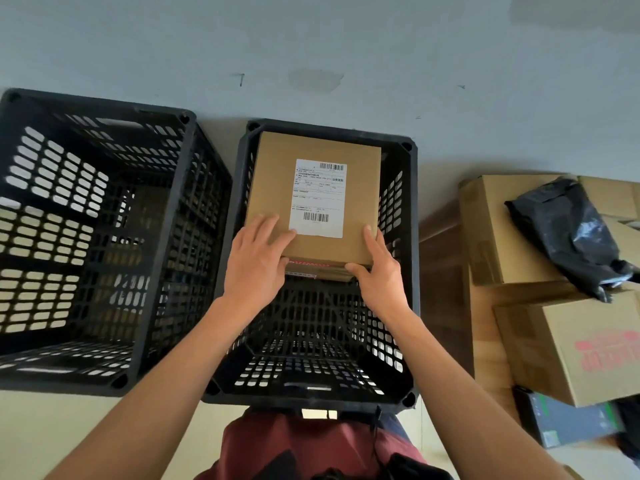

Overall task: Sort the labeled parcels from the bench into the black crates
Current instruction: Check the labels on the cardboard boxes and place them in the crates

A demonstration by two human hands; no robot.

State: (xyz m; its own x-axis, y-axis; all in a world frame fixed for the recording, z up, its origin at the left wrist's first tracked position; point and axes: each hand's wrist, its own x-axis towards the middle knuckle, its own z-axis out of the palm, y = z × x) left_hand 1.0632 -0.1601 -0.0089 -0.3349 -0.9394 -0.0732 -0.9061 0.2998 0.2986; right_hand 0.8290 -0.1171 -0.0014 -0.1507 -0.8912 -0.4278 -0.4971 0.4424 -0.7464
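Brown cardboard parcel [311, 199], white label [318, 198] facing up, sits at the far end of the middle crate [408, 271], held at its near edge by both hands. Left hand [256, 261] lies with fingers spread flat on top; right hand [377, 271] pinches the near right corner, thumb under the edge. Another black crate [162, 258] stands just left. On the bench [446, 289] at right lie cardboard boxes [491, 233] and a black bag [571, 233].
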